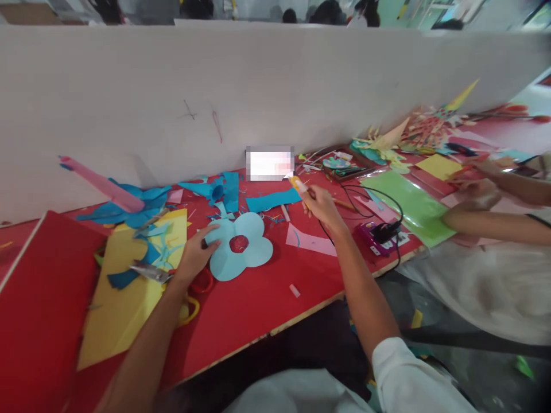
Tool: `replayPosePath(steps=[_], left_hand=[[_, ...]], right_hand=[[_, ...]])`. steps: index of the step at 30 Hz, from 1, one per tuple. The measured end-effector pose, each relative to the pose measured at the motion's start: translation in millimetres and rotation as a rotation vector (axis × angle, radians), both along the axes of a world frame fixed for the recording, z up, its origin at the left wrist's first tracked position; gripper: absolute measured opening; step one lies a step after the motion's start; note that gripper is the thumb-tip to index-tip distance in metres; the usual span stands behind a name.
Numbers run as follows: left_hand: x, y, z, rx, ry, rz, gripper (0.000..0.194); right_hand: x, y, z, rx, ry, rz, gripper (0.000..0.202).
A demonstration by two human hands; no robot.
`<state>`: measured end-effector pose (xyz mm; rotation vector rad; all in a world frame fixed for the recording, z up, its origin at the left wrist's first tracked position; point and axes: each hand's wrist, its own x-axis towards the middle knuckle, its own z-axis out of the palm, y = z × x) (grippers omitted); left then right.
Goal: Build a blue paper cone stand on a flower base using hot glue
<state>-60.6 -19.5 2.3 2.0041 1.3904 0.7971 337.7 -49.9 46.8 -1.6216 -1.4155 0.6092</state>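
Note:
My left hand (pixel 198 252) holds the left edge of a light blue paper flower (pixel 253 249) with a round hole in its middle, the thumb on top. My right hand (pixel 321 205) is closed around a small yellow and white tube-like item (pixel 298 184), raised toward the bright blurred rectangle (pixel 270 163) at the wall. Red-handled scissors (pixel 203 281) lie beside my left wrist, with a yellow handle (pixel 189 312) close by. A blue paper strip (pixel 273 201) and a pink paper piece (pixel 310 240) lie behind and right of the flower.
Yellow sheets (pixel 116 310) and a red board (pixel 47 310) lie at left. A pink rod (pixel 103 183) stands on blue paper. At right are a purple device (pixel 374 238) with black cables, a green sheet (pixel 408 203) and another person's hands (pixel 477 192). A pale partition (pixel 275 86) rises behind.

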Motion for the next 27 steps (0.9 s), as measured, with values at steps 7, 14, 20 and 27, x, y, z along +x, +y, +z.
replayPosePath(steps=[7, 14, 20, 27], left_hand=[[2, -5, -2.1, 0.028, 0.024, -0.046, 0.054], [2, -8, 1.2, 0.032, 0.051, -0.080, 0.051], [5, -12, 1.7, 0.058, 0.083, -0.096, 0.048], [10, -18, 4.0, 0.147, 0.252, -0.086, 0.041]], right_hand=[[-60, 5, 0.8, -0.100, 0.289, 0.604, 0.052], [-96, -1, -26.3, -0.109, 0.319, 0.545, 0.054], [-90, 3, -38.1, 0.091, 0.132, 0.369, 0.046], [-85, 4, -40.9, 0.034, 0.363, 0.263, 0.045]])
